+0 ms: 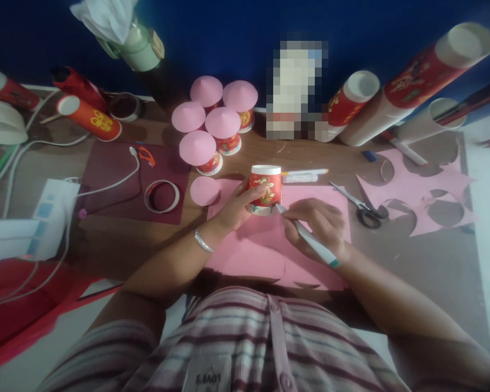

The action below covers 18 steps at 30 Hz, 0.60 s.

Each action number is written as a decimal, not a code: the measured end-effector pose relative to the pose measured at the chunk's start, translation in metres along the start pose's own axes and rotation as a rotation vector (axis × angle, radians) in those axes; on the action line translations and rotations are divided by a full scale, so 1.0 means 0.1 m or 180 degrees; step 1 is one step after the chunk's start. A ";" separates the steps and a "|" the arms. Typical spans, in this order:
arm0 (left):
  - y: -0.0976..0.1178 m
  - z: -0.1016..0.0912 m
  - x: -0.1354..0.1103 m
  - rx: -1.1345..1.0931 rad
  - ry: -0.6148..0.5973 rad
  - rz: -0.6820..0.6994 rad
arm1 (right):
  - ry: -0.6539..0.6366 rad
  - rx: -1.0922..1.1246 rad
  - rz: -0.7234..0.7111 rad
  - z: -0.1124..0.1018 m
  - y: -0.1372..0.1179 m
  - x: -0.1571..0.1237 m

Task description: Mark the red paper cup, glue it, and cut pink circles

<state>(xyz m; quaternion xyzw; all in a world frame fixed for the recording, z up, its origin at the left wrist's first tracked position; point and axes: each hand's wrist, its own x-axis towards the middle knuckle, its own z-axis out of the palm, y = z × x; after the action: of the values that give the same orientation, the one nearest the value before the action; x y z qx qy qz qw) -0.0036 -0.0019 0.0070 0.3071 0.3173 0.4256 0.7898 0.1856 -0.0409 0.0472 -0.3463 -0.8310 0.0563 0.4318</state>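
Brown wooden tabletop fills the frame, backed by a dark blue wall. At the centre lies a pink paper sheet, and on it stands an upside-down red-and-white paper cup. The left hand curls around the cup's left side, fingers gripping it. The right hand is closed around a white pen with a teal band, its tip touching the cup's lower right edge. Just above centre stand five cups topped with pink paper cones. Grey-handled scissors lie right of centre, beside pink paper scraps with round holes.
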 end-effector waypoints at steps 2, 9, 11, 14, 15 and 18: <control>0.00 0.00 0.00 -0.0046 0.0051 -0.0020 | 0.0003 -0.0005 -0.0009 0.00 0.00 0.00; 0.01 0.00 0.00 -0.0034 0.0092 -0.0026 | 0.0001 0.0044 -0.0066 0.01 0.01 0.00; 0.01 0.00 0.00 -0.0036 0.0079 -0.0040 | -0.0007 0.0064 -0.0064 0.01 0.01 0.00; 0.02 0.00 0.00 0.0007 0.0017 0.0013 | -0.0024 0.0054 -0.0054 0.00 0.00 -0.01; 0.02 0.00 0.00 0.0024 -0.0011 0.0043 | -0.0026 0.0052 -0.0055 0.00 0.00 -0.01; 0.02 0.01 0.00 0.0033 -0.0029 0.0077 | -0.0028 0.0045 -0.0055 0.01 0.00 -0.01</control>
<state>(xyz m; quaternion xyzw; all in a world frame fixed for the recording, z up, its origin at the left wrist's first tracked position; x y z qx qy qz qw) -0.0038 -0.0015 0.0086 0.3169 0.3122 0.4321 0.7845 0.1858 -0.0415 0.0458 -0.3359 -0.8354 0.0600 0.4309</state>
